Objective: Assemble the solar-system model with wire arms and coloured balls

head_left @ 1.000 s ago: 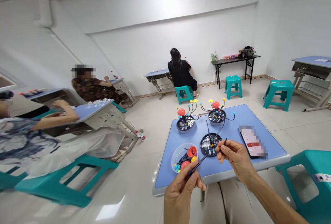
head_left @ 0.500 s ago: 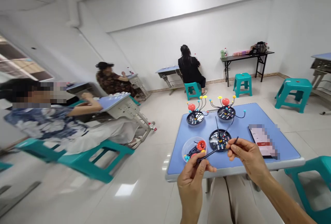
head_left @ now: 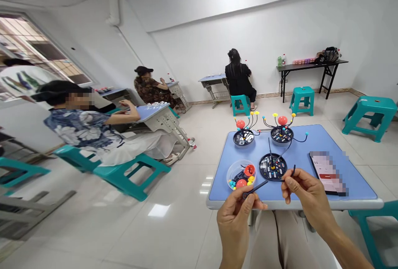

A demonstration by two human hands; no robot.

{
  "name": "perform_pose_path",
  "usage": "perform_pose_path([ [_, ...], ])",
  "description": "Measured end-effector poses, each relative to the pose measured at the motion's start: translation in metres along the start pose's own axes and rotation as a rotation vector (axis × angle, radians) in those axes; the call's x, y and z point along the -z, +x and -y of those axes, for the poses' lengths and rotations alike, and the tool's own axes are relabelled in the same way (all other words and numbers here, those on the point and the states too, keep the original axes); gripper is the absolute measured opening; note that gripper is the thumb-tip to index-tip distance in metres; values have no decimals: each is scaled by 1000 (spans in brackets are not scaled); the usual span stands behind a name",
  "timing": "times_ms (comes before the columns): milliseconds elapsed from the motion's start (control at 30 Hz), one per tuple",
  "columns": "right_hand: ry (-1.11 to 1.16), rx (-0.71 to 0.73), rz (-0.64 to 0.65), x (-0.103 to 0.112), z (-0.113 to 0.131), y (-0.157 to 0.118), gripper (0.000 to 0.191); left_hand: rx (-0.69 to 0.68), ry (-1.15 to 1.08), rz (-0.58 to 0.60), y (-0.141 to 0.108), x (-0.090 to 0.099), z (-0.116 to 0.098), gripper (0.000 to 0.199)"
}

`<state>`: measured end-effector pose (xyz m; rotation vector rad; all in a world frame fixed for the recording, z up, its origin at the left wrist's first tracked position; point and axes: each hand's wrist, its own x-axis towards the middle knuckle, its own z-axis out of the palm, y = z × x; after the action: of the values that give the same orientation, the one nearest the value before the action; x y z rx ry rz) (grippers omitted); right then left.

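Blue bench (head_left: 326, 140), entry for this moment: what is the left hand (head_left: 234, 225) doing?

— Left hand is pinching a short black rod (head_left: 255, 188) between thumb and fingertips, a narrow grip, with the rod slanting up and right over the front edge of the bench.

And the right hand (head_left: 311, 200)?

— Also narrow: it is pinching a thin black rod (head_left: 293, 172) between thumb and forefinger. Its lower end is passing behind the fingers, so I cannot tell whether it is touching anything.

What is lying nearest the hands?

— A round black base (head_left: 273, 167) is sitting on the bench just ahead of the right hand, with a thin rod standing tilted in it. A clear plastic bowl (head_left: 239, 174) is sitting just beside it, ahead of the left hand, holding a red ball (head_left: 241, 183), a black part and small coloured beads.

Farther along the bench?

— Two models on black bases (head_left: 243, 137) (head_left: 282, 135) are standing near the far edge, each with a red ball on curved arms. A phone (head_left: 328, 173) is lying at the right.

Surroundings?

— A person in a floral blouse (head_left: 83, 130) is sitting at a desk (head_left: 152, 113) to the left, hands on its top. Another person in black (head_left: 239, 82) is sitting on a teal stool (head_left: 241, 105) by the far wall.
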<state>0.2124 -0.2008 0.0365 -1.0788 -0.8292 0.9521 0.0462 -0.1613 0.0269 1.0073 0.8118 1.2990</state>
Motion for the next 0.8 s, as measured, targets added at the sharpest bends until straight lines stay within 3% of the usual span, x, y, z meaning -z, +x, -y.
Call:
perform_pose_path([
  [467,59,17,15,-2,2,-1,28,25,-89,-64,-1,-4,-5,24],
  [800,91,32,-16,2,-6,6,28,37,-59,18,2,-10,7,22],
])
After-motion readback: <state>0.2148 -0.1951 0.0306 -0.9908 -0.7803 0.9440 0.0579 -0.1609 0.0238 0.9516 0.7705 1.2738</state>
